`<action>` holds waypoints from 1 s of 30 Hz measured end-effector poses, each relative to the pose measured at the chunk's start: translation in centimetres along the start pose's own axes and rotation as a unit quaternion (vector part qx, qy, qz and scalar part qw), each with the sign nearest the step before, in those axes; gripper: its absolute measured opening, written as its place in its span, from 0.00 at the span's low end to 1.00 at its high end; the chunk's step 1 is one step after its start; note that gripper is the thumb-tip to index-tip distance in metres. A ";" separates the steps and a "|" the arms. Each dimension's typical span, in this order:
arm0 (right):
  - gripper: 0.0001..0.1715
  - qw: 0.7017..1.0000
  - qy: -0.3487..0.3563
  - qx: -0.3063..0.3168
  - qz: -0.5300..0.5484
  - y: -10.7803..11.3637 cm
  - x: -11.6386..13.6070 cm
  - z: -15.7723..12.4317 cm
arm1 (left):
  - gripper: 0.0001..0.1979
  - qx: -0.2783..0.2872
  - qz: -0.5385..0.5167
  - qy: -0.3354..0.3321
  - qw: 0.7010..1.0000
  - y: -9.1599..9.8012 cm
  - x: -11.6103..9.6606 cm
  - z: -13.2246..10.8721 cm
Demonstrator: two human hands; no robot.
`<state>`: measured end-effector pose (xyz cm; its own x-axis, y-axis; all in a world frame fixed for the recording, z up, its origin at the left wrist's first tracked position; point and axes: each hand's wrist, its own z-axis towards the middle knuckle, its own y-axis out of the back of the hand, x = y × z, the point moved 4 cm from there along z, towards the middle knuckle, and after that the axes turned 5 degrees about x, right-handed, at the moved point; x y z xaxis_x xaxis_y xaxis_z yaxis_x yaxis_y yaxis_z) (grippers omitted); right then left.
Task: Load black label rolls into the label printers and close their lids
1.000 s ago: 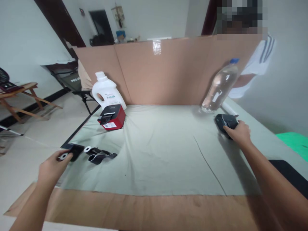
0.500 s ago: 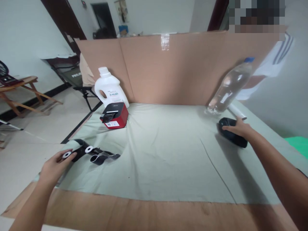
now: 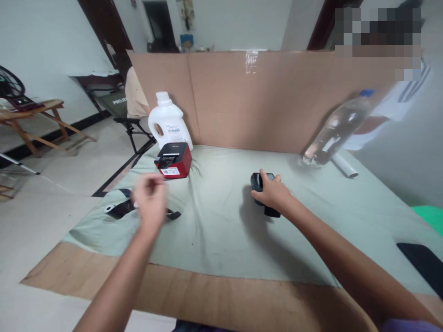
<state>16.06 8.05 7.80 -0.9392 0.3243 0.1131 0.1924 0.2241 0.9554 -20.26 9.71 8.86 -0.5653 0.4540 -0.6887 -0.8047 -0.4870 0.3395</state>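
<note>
My right hand (image 3: 273,193) grips a small black device (image 3: 261,186) resting on the pale green cloth (image 3: 221,221) near the middle of the table. Raised above the left side of the cloth, my left hand (image 3: 150,200) is blurred by motion with its fingers curled; I cannot make out anything in them. Behind that hand lie black strips with a small white roll (image 3: 116,210). A red and black label printer (image 3: 173,160) sits further back, in front of a white detergent jug (image 3: 169,122).
A cardboard screen (image 3: 263,99) stands along the back. A clear water bottle (image 3: 341,129) leans at the back right beside a white roll (image 3: 344,165). Another person in a white shirt (image 3: 401,106) stands behind the screen. A black object (image 3: 420,263) lies at the right edge.
My right hand has dragged the black device from the far right toward the middle of the cloth. My left hand has lifted off the black strips and moved right.
</note>
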 end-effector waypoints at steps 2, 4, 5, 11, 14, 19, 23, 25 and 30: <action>0.50 1.000 0.001 0.010 0.017 -0.8 1.5 0.0 | 0.14 0.221 -0.021 -0.034 0.974 -7.8 -3.1 -2.0; 0.49 1.000 0.000 0.005 0.027 -1.7 2.4 0.1 | 0.27 0.376 -0.001 -0.064 0.924 -14.3 -5.0 -4.4; 0.49 1.000 -0.002 -0.005 0.030 -2.1 2.7 0.1 | 0.31 0.416 0.018 -0.068 0.907 -16.7 -5.4 -5.4; 0.45 0.996 -0.004 -0.076 0.054 -3.7 3.1 -0.2 | 0.35 0.461 0.020 -0.117 0.879 -21.0 -4.6 -8.6; 0.47 0.995 0.005 -0.067 0.068 -3.6 2.3 -0.2 | 0.34 0.454 0.006 -0.112 0.884 -20.4 -3.8 -9.1; 0.51 0.975 0.134 0.024 0.175 -3.3 -1.8 0.7 | 0.33 0.464 0.017 -0.108 0.879 -20.2 -3.4 -9.5; 0.41 0.933 0.205 -0.027 0.294 -4.8 -5.6 2.0 | 0.37 0.475 0.034 -0.116 0.872 -20.3 -3.5 -9.5; 0.36 0.924 0.177 -0.070 0.332 -6.1 -6.8 2.6 | 0.38 0.480 0.042 -0.121 0.868 -20.3 -3.5 -9.5; 0.21 0.918 0.142 -0.138 0.345 -7.9 -7.1 2.8 | 0.40 0.490 0.060 -0.125 0.861 -20.2 -3.6 -9.6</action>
<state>22.00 6.58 -1.28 -0.6654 0.0399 0.7455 0.7258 -0.1992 0.6585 -0.20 10.77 -1.66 -0.5772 0.6508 -0.4932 -0.4356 0.2655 0.8601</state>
